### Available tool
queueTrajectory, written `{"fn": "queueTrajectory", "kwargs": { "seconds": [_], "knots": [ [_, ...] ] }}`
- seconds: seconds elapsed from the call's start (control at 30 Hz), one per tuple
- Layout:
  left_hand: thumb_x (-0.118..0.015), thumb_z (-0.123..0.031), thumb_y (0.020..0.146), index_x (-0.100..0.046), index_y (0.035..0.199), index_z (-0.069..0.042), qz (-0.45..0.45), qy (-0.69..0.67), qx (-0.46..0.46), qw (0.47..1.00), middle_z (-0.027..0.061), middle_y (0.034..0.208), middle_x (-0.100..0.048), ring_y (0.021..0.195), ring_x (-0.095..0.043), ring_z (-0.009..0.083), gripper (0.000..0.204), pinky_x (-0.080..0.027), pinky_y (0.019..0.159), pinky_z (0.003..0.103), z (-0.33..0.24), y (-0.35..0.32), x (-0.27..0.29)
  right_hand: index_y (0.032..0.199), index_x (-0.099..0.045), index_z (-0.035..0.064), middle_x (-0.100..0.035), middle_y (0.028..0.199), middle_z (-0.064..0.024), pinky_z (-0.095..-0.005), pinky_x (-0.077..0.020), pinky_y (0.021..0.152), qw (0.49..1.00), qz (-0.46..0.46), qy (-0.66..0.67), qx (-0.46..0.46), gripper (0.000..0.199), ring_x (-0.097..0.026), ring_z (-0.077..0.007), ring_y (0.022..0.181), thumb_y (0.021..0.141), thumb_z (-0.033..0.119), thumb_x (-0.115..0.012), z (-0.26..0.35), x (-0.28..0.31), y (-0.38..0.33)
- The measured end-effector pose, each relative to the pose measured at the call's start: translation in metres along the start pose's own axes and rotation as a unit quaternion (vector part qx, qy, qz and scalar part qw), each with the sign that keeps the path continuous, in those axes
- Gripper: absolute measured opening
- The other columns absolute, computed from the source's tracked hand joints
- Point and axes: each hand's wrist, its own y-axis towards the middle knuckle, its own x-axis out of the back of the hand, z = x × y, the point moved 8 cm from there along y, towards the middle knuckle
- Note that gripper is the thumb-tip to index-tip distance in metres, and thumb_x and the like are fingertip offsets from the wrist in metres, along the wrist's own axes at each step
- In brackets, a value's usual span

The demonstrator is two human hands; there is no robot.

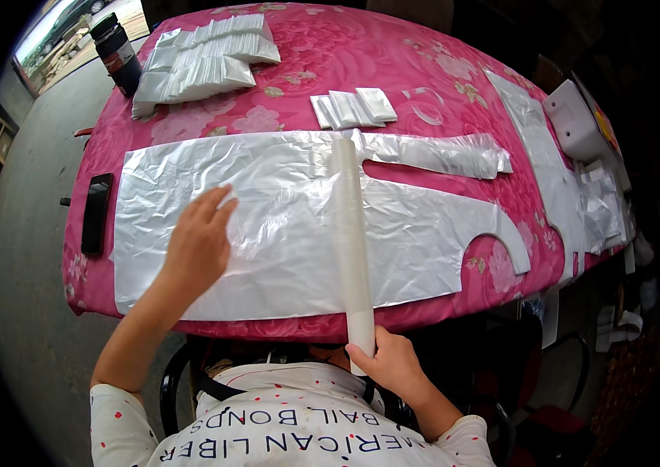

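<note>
A white plastic apron (268,233) with a neck strap and curved cut-outs lies spread across the table, its cut-outs toward the right. My right hand (389,359) grips the near end of a long, pale, translucent stick (355,257). That stick lies across the apron from the near edge to the far one, just left of the cut-outs. Over the left half of the apron is my left hand (199,235), holding nothing, its fingers stretched out. Whether its fingertips touch the plastic I cannot tell.
A pink flowered cloth (330,47) covers the table. Folded white plastic packets (353,108) lie beyond the apron; a large stack (205,58) sits far left beside a dark bottle (116,54). A phone (96,214) rests left. More plastic sheeting (548,171) and a white container (575,121) stand right.
</note>
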Motion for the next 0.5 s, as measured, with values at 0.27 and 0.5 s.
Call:
{"fn": "queueTrajectory", "kwargs": {
  "seconds": [0.27,0.5],
  "knots": [
    [-0.05,-0.007,0.08,-0.032,0.131,0.007,0.01,-0.199,-0.02,0.98,0.0225,0.137,-0.033,0.128,-0.031,0.0365,0.055,-0.027,0.105,0.043,-0.088,0.021,-0.096,0.097,-0.06,-0.0012,-0.064,0.081,-0.0207,-0.0362,-0.05,0.067,0.997,0.056,0.03,-0.038,0.044,-0.064,-0.0342,0.076,0.076,0.038,-0.064,-0.003,-0.004,-0.004],
    [-0.042,-0.019,0.081,-0.028,0.132,0.012,0.05,-0.089,-0.036,0.994,0.0263,0.139,-0.029,0.132,-0.025,0.0359,0.06,-0.017,0.11,0.044,-0.09,0.018,-0.121,0.09,-0.063,-0.0028,-0.064,0.071,-0.0118,-0.0289,-0.0485,0.061,0.994,0.112,-0.001,0.002,0.042,-0.062,-0.0184,0.065,0.081,0.038,-0.065,0.009,0.022,0.035]
  ]
}}
